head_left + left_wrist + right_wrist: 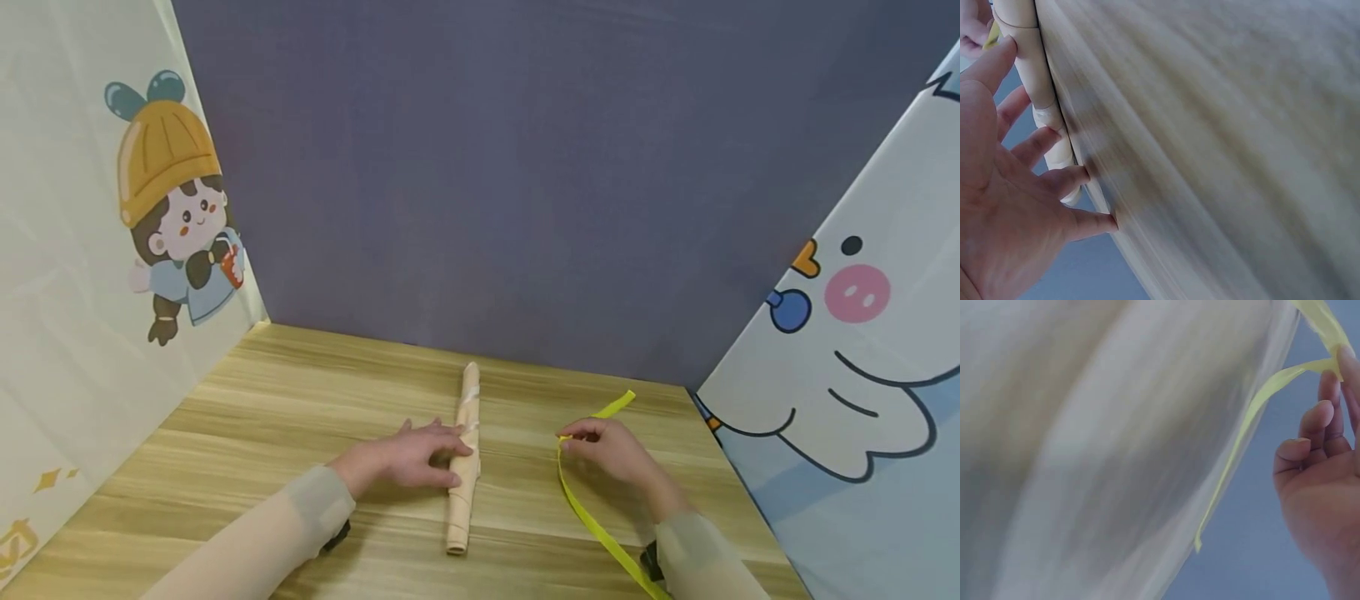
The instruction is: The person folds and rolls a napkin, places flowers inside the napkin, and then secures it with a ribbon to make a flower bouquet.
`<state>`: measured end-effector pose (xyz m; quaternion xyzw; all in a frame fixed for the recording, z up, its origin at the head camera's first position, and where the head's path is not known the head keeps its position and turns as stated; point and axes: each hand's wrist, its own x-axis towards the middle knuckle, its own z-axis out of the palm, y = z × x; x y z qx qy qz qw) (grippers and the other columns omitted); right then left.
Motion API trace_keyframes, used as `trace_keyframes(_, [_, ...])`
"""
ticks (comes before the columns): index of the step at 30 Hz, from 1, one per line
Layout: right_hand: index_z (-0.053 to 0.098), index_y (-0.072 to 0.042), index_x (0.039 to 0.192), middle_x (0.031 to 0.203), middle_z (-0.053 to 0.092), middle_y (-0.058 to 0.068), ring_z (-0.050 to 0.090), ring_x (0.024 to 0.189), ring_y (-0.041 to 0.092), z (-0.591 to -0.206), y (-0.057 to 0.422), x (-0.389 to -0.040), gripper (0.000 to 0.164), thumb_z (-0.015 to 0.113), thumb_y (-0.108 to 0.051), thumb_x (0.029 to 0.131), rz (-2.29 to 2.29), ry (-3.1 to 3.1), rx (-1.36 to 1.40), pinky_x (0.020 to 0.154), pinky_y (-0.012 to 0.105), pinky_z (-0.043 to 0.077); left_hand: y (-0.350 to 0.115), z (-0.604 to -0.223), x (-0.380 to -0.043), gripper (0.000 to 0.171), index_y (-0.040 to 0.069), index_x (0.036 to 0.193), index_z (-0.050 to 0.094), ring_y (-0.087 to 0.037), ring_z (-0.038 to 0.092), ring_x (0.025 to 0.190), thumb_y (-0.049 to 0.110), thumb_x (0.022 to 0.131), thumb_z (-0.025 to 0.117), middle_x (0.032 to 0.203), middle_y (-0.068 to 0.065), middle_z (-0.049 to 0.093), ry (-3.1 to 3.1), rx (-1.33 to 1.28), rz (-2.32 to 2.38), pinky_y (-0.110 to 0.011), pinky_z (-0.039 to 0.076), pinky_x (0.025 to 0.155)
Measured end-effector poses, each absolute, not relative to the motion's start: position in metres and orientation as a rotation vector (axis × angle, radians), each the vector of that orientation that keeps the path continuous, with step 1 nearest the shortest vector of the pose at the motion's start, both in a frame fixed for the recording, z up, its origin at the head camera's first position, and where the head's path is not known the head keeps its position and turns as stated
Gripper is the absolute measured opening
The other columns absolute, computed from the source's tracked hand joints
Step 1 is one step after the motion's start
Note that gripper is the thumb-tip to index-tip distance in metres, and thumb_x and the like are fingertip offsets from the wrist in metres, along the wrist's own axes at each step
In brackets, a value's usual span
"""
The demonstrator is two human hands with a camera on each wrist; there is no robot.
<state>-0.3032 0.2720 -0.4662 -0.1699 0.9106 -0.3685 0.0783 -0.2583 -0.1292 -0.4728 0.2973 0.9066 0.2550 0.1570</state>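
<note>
A long, narrow beige roll (461, 508), tapered toward its far end, lies on the wood-grain table. Its material is unclear, and shiny bands show near its far half. My left hand (420, 457) rests against the roll's left side, thumb and fingers spread; in the left wrist view the lower fingertips touch the table beside the roll (1034, 59). To the right, my right hand (611, 454) pinches a flat yellow ribbon (596, 527) between thumb and fingertips. One end of the ribbon runs toward the far right, while the other hangs down past the right wrist, out of view.
The wood-grain tabletop (322, 375) meets a dark grey-blue wall (480, 183) at the back. A white panel with a cartoon figure (180, 208) borders the left side, and a blue-and-white cartoon panel (862, 400) the right.
</note>
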Motion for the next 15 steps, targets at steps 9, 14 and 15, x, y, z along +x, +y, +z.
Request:
trace_keyframes(9, [0.080, -0.011, 0.131, 0.118, 0.079, 0.003, 0.069, 0.103, 0.016, -0.454, 0.240, -0.328, 0.037, 0.078, -0.036, 0.104, -1.180, 2.763, -0.474, 0.089, 0.040, 0.060, -0.128, -0.473, -0.259, 0.055, 0.027, 0.153, 0.063, -0.050, 0.023, 0.167, 0.051, 0.104, 0.071, 0.179, -0.006, 0.035, 2.600, 0.860, 0.734, -0.084, 0.004, 0.127])
trace_keyframes(14, [0.079, -0.013, 0.133, 0.121, 0.078, 0.002, 0.069, 0.105, 0.018, -0.449, 0.222, -0.345, 0.042, 0.078, -0.043, 0.103, -1.223, 2.751, -0.422, 0.093, 0.048, 0.060, -0.129, -0.473, -0.260, 0.054, 0.027, 0.153, 0.063, -0.051, 0.023, 0.167, 0.051, 0.105, 0.071, 0.180, -0.007, 0.035, 2.591, 0.872, 0.743, -0.084, 0.004, 0.126])
trace_keyframes(15, [0.079, -0.014, 0.133, 0.121, 0.078, 0.001, 0.069, 0.105, 0.018, -0.449, 0.218, -0.348, 0.042, 0.078, -0.044, 0.103, -1.220, 2.760, -0.413, 0.093, 0.047, 0.060, -0.129, -0.474, -0.260, 0.054, 0.027, 0.153, 0.063, -0.051, 0.023, 0.166, 0.050, 0.105, 0.071, 0.179, -0.008, 0.035, 2.592, 0.878, 0.745, -0.085, 0.005, 0.126])
